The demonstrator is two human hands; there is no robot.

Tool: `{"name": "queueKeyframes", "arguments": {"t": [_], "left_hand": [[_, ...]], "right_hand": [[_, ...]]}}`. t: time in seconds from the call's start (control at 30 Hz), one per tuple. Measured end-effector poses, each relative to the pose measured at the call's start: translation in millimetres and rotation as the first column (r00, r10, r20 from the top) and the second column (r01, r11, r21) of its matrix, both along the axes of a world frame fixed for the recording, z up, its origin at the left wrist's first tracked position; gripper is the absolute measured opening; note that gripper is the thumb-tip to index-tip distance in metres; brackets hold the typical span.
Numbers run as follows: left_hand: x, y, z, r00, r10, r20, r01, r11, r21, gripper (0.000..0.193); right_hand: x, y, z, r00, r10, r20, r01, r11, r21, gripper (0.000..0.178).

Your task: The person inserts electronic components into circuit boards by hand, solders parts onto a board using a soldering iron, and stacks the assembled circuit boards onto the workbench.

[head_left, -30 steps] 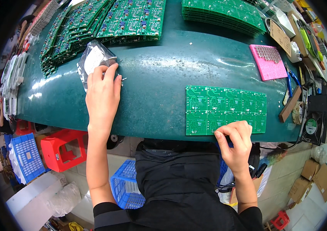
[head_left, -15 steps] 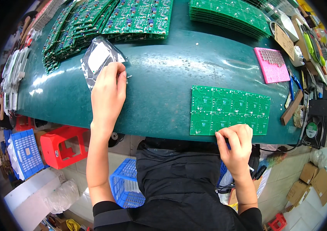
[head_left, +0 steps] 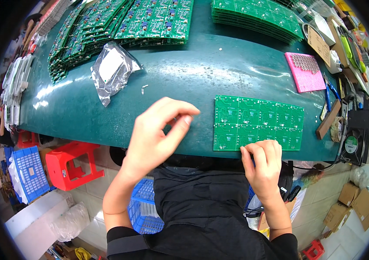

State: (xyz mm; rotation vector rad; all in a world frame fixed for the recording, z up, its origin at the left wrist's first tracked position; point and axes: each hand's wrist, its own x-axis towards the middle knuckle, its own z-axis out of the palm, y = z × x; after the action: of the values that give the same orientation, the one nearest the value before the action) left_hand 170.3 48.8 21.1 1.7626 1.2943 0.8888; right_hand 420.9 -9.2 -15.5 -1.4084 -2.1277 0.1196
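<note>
A green circuit board panel (head_left: 247,125), divided into several small units, lies flat by the table's front edge. My right hand (head_left: 264,167) overlaps its front edge, fingers curled and thumb close to the index finger; what they may hold is hidden. My left hand (head_left: 156,132) hovers left of the panel, with thumb and index finger drawn together. Anything between those fingertips is too small to make out. Two or so tiny metallic pieces (head_left: 142,90) lie on the table beyond the left hand, beside a crumpled clear plastic bag (head_left: 114,71) with a white label.
Populated circuit boards (head_left: 156,19) are stacked at the far left, plainer green boards (head_left: 258,19) at the far right. A pink foam block (head_left: 306,78) holds rows of round metal parts. Blue-handled pliers (head_left: 329,91) and a wooden block (head_left: 329,120) lie near the right edge.
My left hand has moved right and nearer, away from the plastic bag and tiny pieces toward the circuit board panel. My right hand stays at the panel's front edge.
</note>
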Motion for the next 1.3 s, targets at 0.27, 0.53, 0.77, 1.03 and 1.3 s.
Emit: {"name": "queueKeyframes", "arguments": {"t": [0.27, 0.53, 0.77, 1.03, 1.3], "left_hand": [[31, -9, 0, 0.976, -0.196, 0.094, 0.205, 0.974, -0.1, 0.015], [55, -18, -6, 0.884, -0.129, 0.449, 0.334, 0.847, -0.414, 0.023], [83, -17, -3, 0.815, -0.18, 0.551, 0.475, 0.753, -0.455, 0.035], [49, -2, -3, 0.987, -0.1, -0.124, 0.113, 0.988, 0.107, 0.011], [-56, 32, -27, 0.513, 0.56, -0.65, -0.157, 0.806, 0.571, 0.016]], "right_hand": [[-2, -2, 2, 0.999, -0.034, 0.03, 0.035, 0.999, -0.034, 0.019], [22, 2, 18, 0.913, -0.052, -0.405, -0.034, 0.979, -0.203, 0.017], [34, -2, 23, 0.795, 0.004, -0.606, -0.209, 0.941, -0.267, 0.015], [52, 1, 13, 0.933, -0.123, -0.339, 0.064, 0.982, -0.179, 0.014], [53, 3, 2, 0.981, -0.062, -0.181, 0.042, 0.993, -0.112, 0.015]]}}
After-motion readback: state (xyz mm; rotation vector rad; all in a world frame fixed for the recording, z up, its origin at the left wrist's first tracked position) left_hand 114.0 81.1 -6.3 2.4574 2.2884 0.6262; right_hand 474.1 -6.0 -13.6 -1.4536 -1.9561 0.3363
